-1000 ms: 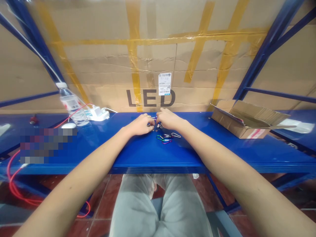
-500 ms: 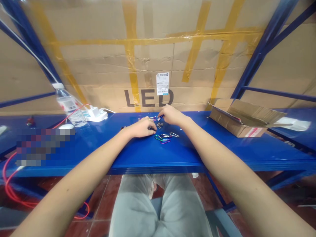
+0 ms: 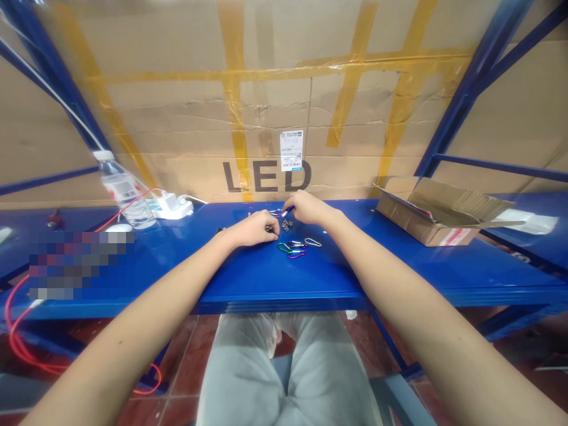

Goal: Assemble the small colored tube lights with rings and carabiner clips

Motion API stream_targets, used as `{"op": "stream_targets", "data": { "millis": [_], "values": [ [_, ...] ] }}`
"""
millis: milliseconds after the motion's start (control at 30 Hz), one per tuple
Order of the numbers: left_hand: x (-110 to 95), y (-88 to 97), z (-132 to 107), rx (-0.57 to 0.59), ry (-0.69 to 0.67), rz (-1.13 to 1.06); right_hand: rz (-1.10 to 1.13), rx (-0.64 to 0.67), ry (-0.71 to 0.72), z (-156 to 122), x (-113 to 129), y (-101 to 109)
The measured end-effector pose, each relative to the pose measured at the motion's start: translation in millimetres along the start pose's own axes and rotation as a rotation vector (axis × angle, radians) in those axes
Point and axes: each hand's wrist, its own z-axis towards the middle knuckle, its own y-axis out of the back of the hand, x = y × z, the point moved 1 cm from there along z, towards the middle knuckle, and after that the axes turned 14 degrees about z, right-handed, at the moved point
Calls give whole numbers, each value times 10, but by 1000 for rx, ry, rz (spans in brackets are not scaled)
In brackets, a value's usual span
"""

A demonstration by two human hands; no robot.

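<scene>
My left hand [image 3: 260, 228] rests on the blue table with its fingers curled round something small and dark, too hidden to name. Just behind and to its right, my right hand [image 3: 305, 208] pinches a blue carabiner [image 3: 287, 211]. Between the hands lies a little pile of small metal parts [image 3: 287, 225]. Nearer to me are several carabiners: a green one [image 3: 283, 248], a purple one [image 3: 296, 255] and a silver one [image 3: 313, 242] among them. More purple and blue carabiners [image 3: 275, 213] lie behind the left hand, partly covered by it.
An open cardboard box [image 3: 444, 219] stands on the right of the table [image 3: 275, 281]. On the left are a water bottle [image 3: 126, 192], a white power adapter [image 3: 171, 206] and a red cable [image 3: 15, 331]. A large carton [image 3: 186, 136] closes off the back.
Both hands stay almost in place, the left fingers shifting slightly round what they hold. The carabiners and the pile look unmoved.
</scene>
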Motion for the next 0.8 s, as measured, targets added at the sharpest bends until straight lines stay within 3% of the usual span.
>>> {"op": "stream_targets", "data": {
  "millis": [333,500,600,800],
  "values": [
    [2,30,4,31,-66,-29,58,-5,-25,-6,20,17],
    [-45,10,-6,-9,-9,-10,76,0,-31,-10,6,18],
    [-37,18,-3,-138,44,-4,179,-18,-38,-9,-18,10],
    [-47,105,15,-558,150,46,451,-73,-69,20,-47,-43]
  ]
}}
